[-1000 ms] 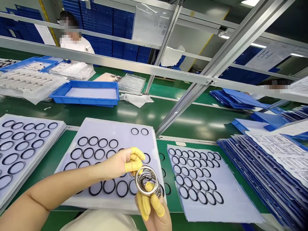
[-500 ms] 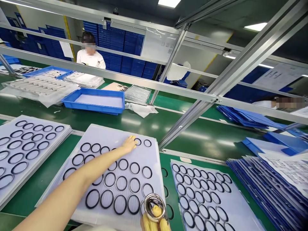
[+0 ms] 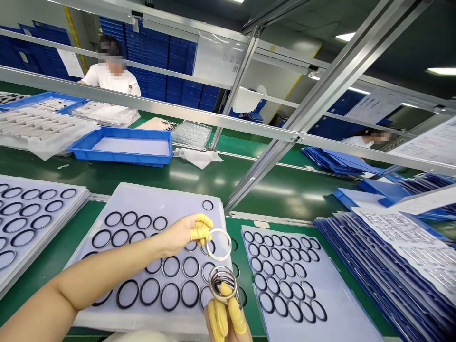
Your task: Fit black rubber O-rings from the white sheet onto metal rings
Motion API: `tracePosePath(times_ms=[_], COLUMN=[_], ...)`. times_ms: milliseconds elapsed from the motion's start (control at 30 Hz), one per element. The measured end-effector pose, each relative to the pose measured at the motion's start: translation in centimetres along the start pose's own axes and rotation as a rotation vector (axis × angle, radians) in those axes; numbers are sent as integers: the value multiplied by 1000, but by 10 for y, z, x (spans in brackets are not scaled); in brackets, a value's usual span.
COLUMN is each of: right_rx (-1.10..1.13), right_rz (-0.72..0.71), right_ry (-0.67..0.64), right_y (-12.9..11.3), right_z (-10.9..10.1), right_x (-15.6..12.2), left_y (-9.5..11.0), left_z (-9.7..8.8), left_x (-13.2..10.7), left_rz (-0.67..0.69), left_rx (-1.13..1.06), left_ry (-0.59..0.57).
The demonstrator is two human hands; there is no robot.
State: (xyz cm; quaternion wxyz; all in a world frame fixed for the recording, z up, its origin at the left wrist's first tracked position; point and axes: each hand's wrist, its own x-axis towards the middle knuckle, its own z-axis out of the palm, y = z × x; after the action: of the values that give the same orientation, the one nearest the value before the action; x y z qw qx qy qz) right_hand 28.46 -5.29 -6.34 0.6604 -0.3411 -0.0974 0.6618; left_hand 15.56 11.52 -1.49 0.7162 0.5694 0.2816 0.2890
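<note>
My left hand [image 3: 187, 231], with yellow finger cots, pinches a single silver ring [image 3: 218, 243] and holds it in the air over the middle white sheet [image 3: 167, 199]. Just below it my right hand [image 3: 225, 317], also in yellow cots, grips a bunch of silver rings [image 3: 223, 283] stacked on its fingers. The single ring hangs a little above the bunch, close to it but apart. The middle sheet carries rows of black-rimmed rings [image 3: 171, 266], and one small ring [image 3: 208, 205] lies alone near its far right corner.
A second sheet of rings [image 3: 35, 209] lies at left, a third with smaller rings [image 3: 285, 280] at right. Stacks of blue trays [image 3: 392, 256] fill the right side. A blue bin [image 3: 121, 146] stands beyond the green belt. Metal frame bars [image 3: 270, 152] cross overhead. Other people work across the line.
My left hand has drawn back from the far end of the middle sheet and now holds a ring near the bunch. One of the two small far rings is gone from the sheet.
</note>
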Motion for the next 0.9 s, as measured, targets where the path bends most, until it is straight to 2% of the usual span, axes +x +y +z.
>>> tracePosePath(times_ms=[100,167,300,500,700,800,900], right_rx=[23,16,-8,-52,-13,8,33], right_rz=[-20,-26,-11,-25,-51,-51,-9], right_ry=[-43,-100,-144,-253,-264,-265,-203], right_y=[2,4,6,8,4,2,2], right_z=[13,19,21,9,-2,-8,-19], right_x=[0,-1,-1,5,5,5,8], left_y=[15,20,20,17,16,9,-10], left_z=[9,11,12,13,20,22,16], left_x=[-22,-29,-35,-35,-30,-20,12], left_rz=[-71,-103,-128,-136,-169,-140,6], left_rx=[-318,-364,-375,-322,-233,-87,472], left_ry=[-76,-90,-104,-120,-147,-196,-176])
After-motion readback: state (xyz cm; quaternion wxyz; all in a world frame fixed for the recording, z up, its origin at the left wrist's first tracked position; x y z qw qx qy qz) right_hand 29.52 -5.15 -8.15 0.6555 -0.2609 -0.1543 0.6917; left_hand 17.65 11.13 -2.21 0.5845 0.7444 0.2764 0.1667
